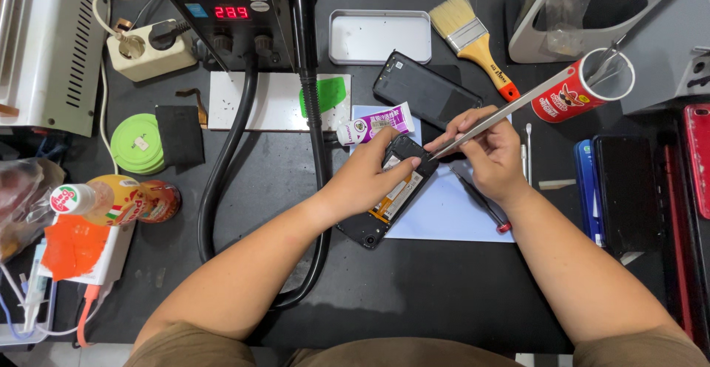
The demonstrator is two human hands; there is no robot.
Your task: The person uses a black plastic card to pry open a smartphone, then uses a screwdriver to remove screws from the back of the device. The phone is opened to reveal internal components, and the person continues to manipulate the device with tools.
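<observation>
Pinched long silver metal tweezers [503,113] in right hand [492,156], tips at top edge of opened black smartphone [392,193]; pressed it flat under left hand [370,182] on pale blue mat [451,215], evidently for steadiness, purple-and-white glue tube [375,125] just beyond.

Feed bright, even overhead light. I see soft short shadows under forearms, mild glare on metal tray [379,36] and white plate [255,101]. Centre sharp; slight wide-angle stretch at edges, corners a touch soft.
</observation>
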